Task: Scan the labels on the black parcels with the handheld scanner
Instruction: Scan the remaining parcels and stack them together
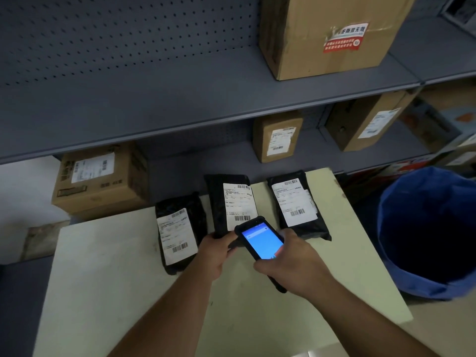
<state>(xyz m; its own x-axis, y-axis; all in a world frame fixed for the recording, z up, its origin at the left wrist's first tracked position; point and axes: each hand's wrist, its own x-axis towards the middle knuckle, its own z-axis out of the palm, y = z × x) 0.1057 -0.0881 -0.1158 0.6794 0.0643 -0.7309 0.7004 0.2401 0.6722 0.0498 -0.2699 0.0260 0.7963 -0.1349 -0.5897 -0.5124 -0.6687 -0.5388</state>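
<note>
Handheld scanner [260,240] gripped in the right hand [291,264], long axis running from about 5 o'clock at its butt to 11 o'clock at its head, head aimed at the lower barcode of the middle black parcel [219,204]; blue lit screen facing up, its small text too blurred to read. Left hand [213,253] just at 9 o'clock of the scanner, fingers closed on the near bottom edge of that middle parcel. Three black parcels lying flat in a row on the pale table [108,266], each with long axis roughly 6 to 12 o'clock: left black parcel [185,210] at 10 o'clock of the left hand, right black parcel [306,228] at 1 o'clock of the right hand, clear of both hands. White shipping label [239,206] on each, barcodes at top and bottom, printed lines too small to make out. On the grey shelf [180,106] at 12 o'clock, a large cardboard box [334,60] with a red and white sticker [345,38] in Chinese characters, blurred. Smaller labelled brown boxes [103,181] on the lower shelf beyond the table. Blue-lined bin [432,210] at 3 o'clock of the table, just beside its edge
</note>
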